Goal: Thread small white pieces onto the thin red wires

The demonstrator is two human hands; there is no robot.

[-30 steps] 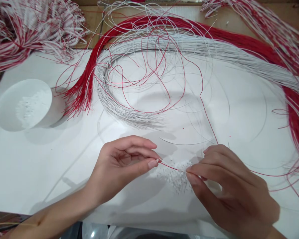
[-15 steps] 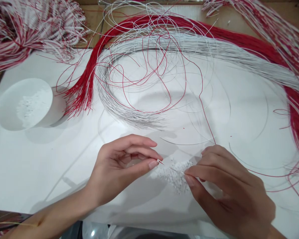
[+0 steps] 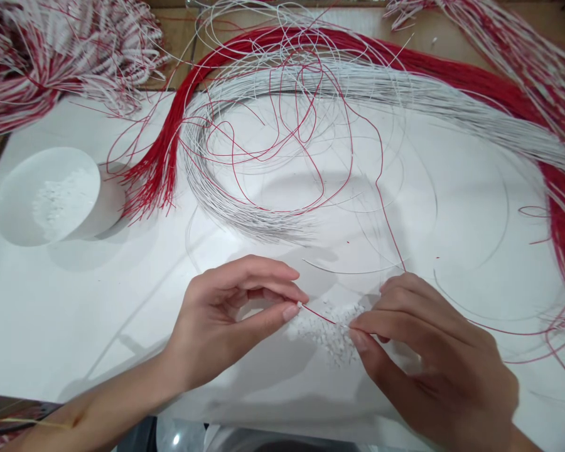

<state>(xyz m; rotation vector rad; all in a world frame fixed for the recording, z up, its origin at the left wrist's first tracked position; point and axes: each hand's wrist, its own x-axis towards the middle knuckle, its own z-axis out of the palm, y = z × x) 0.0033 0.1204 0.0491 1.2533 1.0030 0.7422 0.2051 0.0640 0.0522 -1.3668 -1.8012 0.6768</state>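
My left hand (image 3: pixel 238 314) pinches a small white piece (image 3: pixel 300 305) between thumb and fingertips. A thin red wire (image 3: pixel 319 314) runs from this piece toward my right hand (image 3: pixel 433 358). The thumb and index finger of that hand are closed on a thin wire, whose last stretch before the fingertips looks pale. Whether it is one wire with the red length I cannot tell. Below and between both hands lies a loose heap of tiny white pieces (image 3: pixel 334 342) on the white table surface (image 3: pixel 136 295).
A white bowl (image 3: pixel 110 201) with tiny white pieces stands at left. Behind my hands curve a red wire bundle (image 3: pixel 174 125) and a white wire bundle (image 3: pixel 245 216), with loose red strands over them. Red-and-white bundles (image 3: pixel 75 56) lie at the back left, others at the back right.
A longer stretch of red wire now shows between the white piece and my right fingertips; before, only a short red tip stuck out. Both hands stay nearly in place.
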